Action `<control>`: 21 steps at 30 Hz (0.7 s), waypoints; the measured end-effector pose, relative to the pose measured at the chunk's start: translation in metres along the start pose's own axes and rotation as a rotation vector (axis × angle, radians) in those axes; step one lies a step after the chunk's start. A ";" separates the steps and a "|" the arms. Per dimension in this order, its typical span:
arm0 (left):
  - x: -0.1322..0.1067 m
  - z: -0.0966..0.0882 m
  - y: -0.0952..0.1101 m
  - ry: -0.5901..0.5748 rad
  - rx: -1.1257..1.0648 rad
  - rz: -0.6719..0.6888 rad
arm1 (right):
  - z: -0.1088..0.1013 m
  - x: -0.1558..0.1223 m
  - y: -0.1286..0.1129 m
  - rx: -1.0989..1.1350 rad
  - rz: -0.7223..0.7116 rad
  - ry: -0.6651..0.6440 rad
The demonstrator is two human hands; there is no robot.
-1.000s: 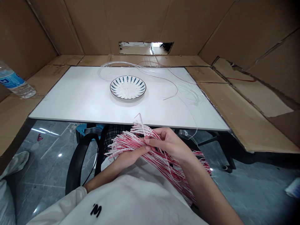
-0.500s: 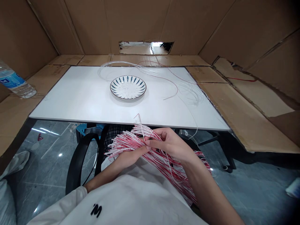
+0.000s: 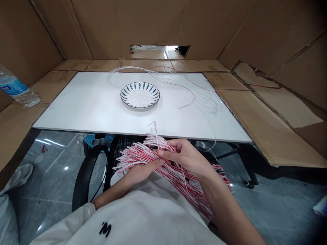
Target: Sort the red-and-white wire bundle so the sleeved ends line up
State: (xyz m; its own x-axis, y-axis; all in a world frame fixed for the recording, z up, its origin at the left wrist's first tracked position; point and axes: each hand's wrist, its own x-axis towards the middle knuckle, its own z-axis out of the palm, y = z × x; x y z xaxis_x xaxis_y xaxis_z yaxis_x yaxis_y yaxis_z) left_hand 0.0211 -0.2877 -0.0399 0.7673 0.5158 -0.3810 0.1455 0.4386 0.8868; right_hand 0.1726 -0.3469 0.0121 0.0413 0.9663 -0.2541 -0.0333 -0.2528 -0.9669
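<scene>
A thick bundle of red and white wires [image 3: 178,185] lies across my lap, its white-tipped ends fanned out to the left. My left hand [image 3: 143,170] is closed around the bundle from below, near those ends. My right hand [image 3: 185,156] pinches one thin white wire [image 3: 156,134] between thumb and fingers, just above the left thumb. This wire stands up from the bundle with its thin tip bent to the left. A smaller cluster of white-tipped ends [image 3: 159,141] lies beside the right fingers. The right palm and some fingertips are hidden.
On the white table [image 3: 84,109] stands a plate [image 3: 140,97] with blue markings and tiny bits in it. Loose clear and red strands [image 3: 189,90] lie behind and right of it. A water bottle [image 3: 19,89] leans at left. Cardboard walls [image 3: 153,23] surround the table; a chair armrest [image 3: 81,177] is at lower left.
The upright white wire has shifted slightly up and to the right, its bent tip now higher. Both hands stay almost in place on the bundle.
</scene>
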 end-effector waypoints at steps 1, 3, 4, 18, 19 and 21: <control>0.000 0.001 0.002 -0.019 0.011 0.047 | 0.001 0.000 0.000 -0.006 -0.016 0.018; 0.000 0.001 0.006 -0.074 0.060 0.127 | 0.002 0.001 0.001 -0.010 -0.053 0.055; 0.000 0.001 0.007 -0.096 0.083 0.152 | 0.003 0.001 0.001 -0.006 -0.067 0.075; 0.004 0.000 0.003 -0.109 0.138 0.099 | 0.015 0.003 0.003 -0.118 -0.145 0.191; 0.005 -0.001 0.002 -0.111 0.156 0.081 | 0.015 0.003 0.003 -0.119 -0.131 0.193; 0.006 -0.003 0.001 -0.121 0.208 0.066 | 0.014 0.003 0.003 -0.098 -0.113 0.199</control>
State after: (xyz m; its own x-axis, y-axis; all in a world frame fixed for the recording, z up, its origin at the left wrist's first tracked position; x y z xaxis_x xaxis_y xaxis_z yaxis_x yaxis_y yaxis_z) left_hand 0.0240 -0.2821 -0.0421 0.8468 0.4409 -0.2975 0.2083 0.2397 0.9482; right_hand 0.1588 -0.3441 0.0085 0.2352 0.9627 -0.1341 0.0796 -0.1566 -0.9845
